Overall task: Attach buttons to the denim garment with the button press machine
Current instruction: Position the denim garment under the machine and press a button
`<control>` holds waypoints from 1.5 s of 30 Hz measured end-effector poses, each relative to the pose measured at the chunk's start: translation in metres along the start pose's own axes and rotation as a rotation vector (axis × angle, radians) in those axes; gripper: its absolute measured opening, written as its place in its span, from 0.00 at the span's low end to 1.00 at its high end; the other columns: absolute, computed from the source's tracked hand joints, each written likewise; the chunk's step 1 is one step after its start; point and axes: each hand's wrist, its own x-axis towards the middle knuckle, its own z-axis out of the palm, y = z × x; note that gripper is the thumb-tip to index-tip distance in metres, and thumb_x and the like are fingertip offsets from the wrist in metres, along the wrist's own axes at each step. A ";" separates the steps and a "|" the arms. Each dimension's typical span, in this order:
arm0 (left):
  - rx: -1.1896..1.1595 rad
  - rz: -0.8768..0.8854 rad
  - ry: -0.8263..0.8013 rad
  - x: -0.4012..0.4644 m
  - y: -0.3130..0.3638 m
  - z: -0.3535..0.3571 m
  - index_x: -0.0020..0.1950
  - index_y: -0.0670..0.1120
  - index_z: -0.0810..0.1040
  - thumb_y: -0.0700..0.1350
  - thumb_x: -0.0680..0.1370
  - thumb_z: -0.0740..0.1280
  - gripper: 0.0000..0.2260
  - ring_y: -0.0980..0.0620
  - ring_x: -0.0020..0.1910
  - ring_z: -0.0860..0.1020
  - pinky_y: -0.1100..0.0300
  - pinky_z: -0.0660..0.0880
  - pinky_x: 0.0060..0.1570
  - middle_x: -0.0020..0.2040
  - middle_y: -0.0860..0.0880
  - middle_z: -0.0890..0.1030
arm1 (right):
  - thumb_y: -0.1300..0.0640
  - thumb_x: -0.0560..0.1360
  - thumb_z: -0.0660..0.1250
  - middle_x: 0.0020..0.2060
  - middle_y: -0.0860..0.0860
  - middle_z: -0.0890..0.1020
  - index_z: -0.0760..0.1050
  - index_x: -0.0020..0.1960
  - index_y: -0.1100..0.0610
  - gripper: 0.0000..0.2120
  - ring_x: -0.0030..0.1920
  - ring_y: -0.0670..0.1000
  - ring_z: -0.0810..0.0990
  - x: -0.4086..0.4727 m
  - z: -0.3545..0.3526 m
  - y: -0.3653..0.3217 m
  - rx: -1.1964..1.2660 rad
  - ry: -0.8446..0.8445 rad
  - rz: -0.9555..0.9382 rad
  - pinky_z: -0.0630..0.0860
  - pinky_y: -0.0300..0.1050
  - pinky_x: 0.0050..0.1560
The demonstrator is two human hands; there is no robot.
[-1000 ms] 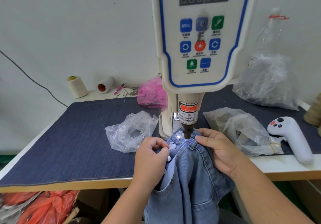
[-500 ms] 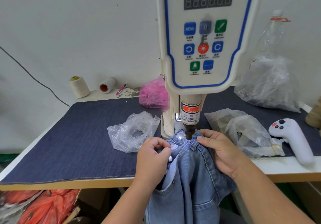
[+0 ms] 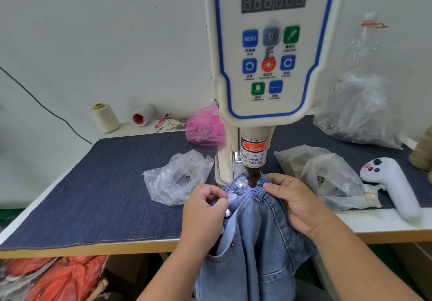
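Note:
A light blue denim garment (image 3: 254, 242) hangs over the table's front edge, its waistband tucked under the dark punch (image 3: 253, 179) of the white button press machine (image 3: 268, 67). A red laser dot shows on the waistband just below the punch. Several pale shiny buttons (image 3: 232, 198) sit along the placket. My left hand (image 3: 203, 214) pinches the fabric beside those buttons with curled fingers. My right hand (image 3: 297, 205) grips the waistband on the right, thumb on top next to a belt loop.
A clear bag of buttons (image 3: 177, 179) lies left of the machine, another clear bag (image 3: 327, 176) to the right. A white handheld controller (image 3: 392, 186), a pink bag (image 3: 205, 127), thread cones (image 3: 104, 118) and a large bag (image 3: 360, 111) ring the dark blue mat (image 3: 93, 195).
The view has shifted slightly. Both hands keep their hold on the waistband under the punch with only small adjustments.

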 end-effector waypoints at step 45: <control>0.029 -0.050 0.051 0.001 0.001 0.001 0.39 0.48 0.80 0.32 0.71 0.65 0.11 0.45 0.39 0.77 0.48 0.74 0.41 0.46 0.42 0.81 | 0.66 0.68 0.69 0.45 0.61 0.86 0.85 0.46 0.62 0.09 0.44 0.54 0.86 -0.002 0.004 0.001 -0.028 0.025 -0.035 0.81 0.43 0.43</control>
